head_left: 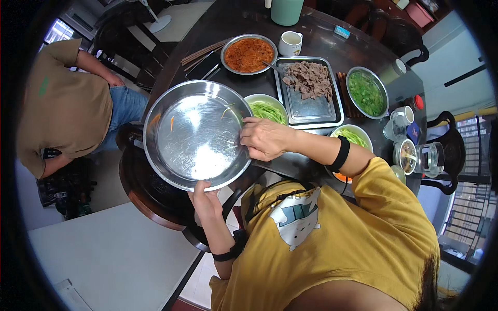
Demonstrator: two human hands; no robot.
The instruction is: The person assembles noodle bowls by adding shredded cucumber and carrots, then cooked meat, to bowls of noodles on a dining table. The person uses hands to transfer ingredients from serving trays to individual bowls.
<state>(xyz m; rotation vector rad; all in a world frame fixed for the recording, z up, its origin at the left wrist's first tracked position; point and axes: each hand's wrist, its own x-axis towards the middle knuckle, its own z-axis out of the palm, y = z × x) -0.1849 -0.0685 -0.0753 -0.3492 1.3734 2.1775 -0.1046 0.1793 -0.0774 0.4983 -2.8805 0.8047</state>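
Note:
A wide, shallow metal basin (194, 140) is held tilted over the table's left edge. A few orange and green vegetable shreds cling to its inside. My left hand (206, 203) grips its near rim, with the thumb over the edge and the other fingers partly hidden below. At the basin's right rim, my right hand (267, 139) is closed with its fingers curled onto the edge; the fingertips are partly hidden. Just beyond that hand is a bowl of green shreds (268, 111). Another bowl of green and orange shreds (351, 136) is partly behind my right forearm.
On the dark table (218, 20) are a bowl of red sauce (249, 54), a metal tray of sliced meat (310, 78), a bowl of chopped greens (367, 92), a mug (290, 43), chopsticks and glass jars. A person in brown (72, 103) is at the left.

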